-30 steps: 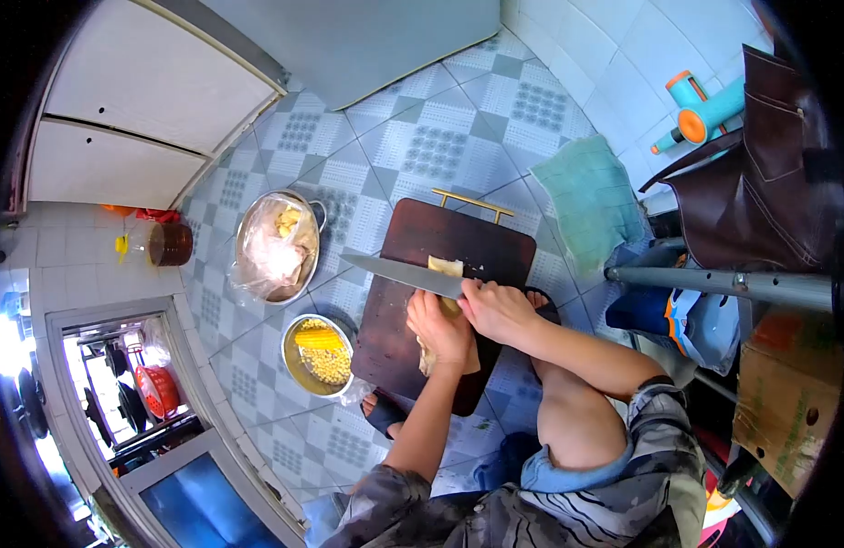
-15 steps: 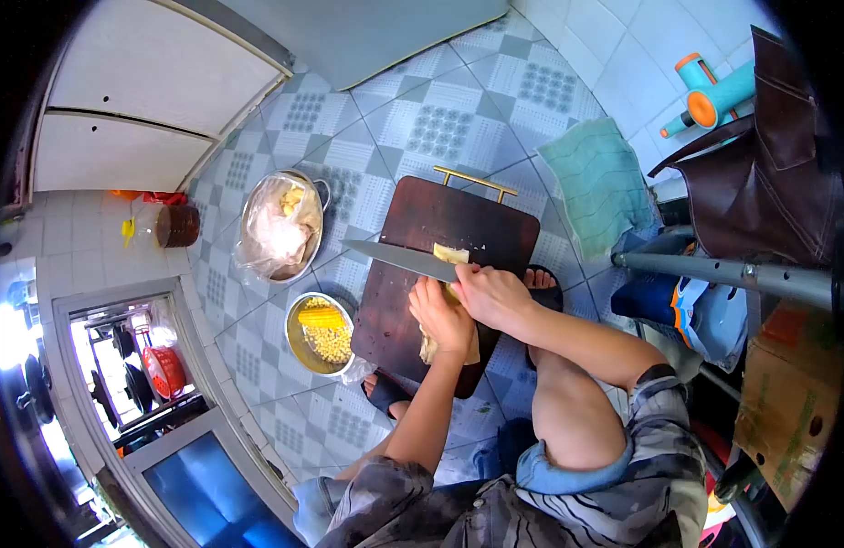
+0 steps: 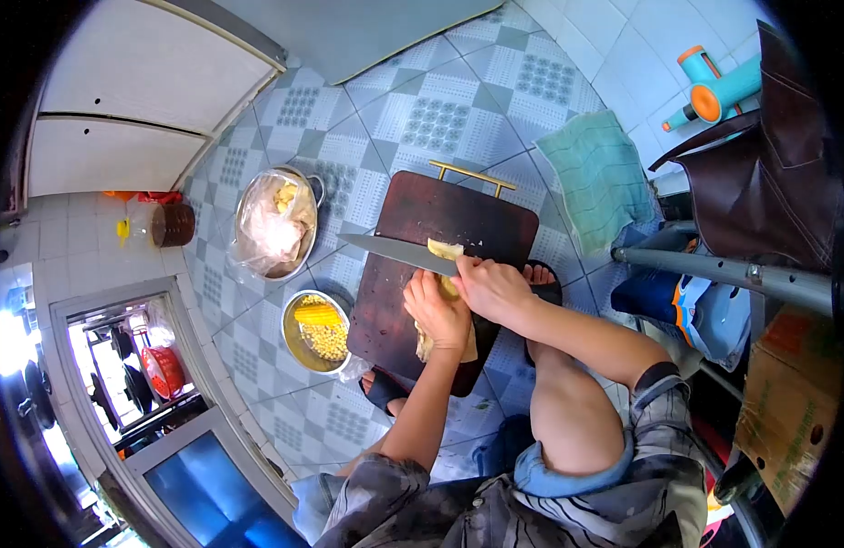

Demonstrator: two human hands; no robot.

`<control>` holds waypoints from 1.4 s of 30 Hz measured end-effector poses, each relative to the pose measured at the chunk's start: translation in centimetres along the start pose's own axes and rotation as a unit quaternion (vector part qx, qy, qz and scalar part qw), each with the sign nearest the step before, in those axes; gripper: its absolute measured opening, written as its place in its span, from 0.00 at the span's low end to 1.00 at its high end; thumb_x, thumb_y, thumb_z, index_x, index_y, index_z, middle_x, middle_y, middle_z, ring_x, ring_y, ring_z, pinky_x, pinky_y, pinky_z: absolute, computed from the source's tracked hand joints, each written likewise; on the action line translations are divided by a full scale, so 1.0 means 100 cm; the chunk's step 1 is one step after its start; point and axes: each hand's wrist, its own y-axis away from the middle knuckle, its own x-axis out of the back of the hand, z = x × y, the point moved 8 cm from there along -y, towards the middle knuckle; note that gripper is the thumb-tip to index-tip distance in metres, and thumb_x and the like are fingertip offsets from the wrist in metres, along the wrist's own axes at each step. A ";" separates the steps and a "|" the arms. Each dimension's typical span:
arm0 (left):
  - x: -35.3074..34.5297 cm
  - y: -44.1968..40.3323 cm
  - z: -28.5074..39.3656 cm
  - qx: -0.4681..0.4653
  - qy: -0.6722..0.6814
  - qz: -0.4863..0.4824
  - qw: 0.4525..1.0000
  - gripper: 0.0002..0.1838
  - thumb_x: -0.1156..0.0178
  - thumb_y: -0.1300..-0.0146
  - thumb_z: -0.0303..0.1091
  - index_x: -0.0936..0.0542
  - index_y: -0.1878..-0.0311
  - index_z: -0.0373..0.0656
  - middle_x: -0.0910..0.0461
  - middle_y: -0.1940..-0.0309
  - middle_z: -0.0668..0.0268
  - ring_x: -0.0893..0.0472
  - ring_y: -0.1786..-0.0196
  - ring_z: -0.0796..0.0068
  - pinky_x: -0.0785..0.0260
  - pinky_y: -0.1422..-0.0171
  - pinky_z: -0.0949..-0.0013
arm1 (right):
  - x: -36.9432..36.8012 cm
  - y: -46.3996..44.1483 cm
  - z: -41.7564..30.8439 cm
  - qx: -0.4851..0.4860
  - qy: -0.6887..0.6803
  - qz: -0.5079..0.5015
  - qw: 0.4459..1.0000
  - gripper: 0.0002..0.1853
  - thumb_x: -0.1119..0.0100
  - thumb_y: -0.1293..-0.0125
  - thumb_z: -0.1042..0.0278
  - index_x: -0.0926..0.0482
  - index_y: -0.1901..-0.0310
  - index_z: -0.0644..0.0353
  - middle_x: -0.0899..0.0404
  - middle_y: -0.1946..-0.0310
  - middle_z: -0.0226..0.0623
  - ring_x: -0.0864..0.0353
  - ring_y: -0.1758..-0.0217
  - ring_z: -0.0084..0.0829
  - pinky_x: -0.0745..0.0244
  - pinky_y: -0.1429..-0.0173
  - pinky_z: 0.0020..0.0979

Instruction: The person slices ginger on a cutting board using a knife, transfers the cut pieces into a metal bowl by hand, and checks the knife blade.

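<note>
A dark wooden cutting board (image 3: 399, 215) with a brass-coloured handle lies on the tiled floor. In my right hand (image 3: 491, 290) is the handle of a kitchen knife (image 3: 395, 250), its long blade pointing left across the board. Beneath the blade is a long pale yellow piece of food (image 3: 446, 249); its far end shows beyond the knife, and I cannot tell its kind. My left hand (image 3: 437, 315) is curled over the food just on the near side of the blade, its fingertips close to the knife. Part of the food is hidden under both hands.
Left of the board stands a metal bowl (image 3: 294, 349) holding corn kernels and yellow cob pieces. Farther off is a metal pot (image 3: 316, 203) with a plastic bag of pale food. A green cloth (image 3: 596, 178) lies on the right. Sandalled feet flank the board.
The view has shifted slightly. Both hands keep nearly the same hold, and the knife stays across the food.
</note>
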 end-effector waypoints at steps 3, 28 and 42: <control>0.002 0.000 0.004 0.000 0.002 -0.021 1.000 0.30 0.31 0.55 0.35 0.27 0.46 0.39 0.27 0.47 0.54 0.31 0.44 0.51 0.40 0.40 0.53 | 0.008 0.017 0.008 -0.005 0.012 0.019 1.000 0.17 0.48 0.33 0.57 0.31 0.60 0.67 0.20 0.76 0.50 0.17 0.75 0.44 0.21 0.75 0.39; -0.002 0.001 0.003 -0.019 0.006 -0.012 1.000 0.29 0.32 0.54 0.35 0.27 0.46 0.42 0.26 0.47 0.58 0.31 0.44 0.52 0.41 0.40 0.54 | -0.005 -0.012 -0.001 -0.002 0.019 0.021 1.000 0.17 0.46 0.34 0.57 0.31 0.61 0.65 0.19 0.72 0.48 0.15 0.71 0.40 0.19 0.72 0.36; 0.018 -0.009 -0.007 -0.018 0.031 0.024 0.999 0.28 0.30 0.55 0.38 0.25 0.48 0.45 0.26 0.49 0.59 0.29 0.46 0.54 0.39 0.42 0.55 | 0.018 0.014 0.039 -0.093 -0.099 -0.046 0.990 0.19 0.58 0.27 0.51 0.35 0.62 0.63 0.21 0.81 0.52 0.19 0.76 0.54 0.23 0.72 0.52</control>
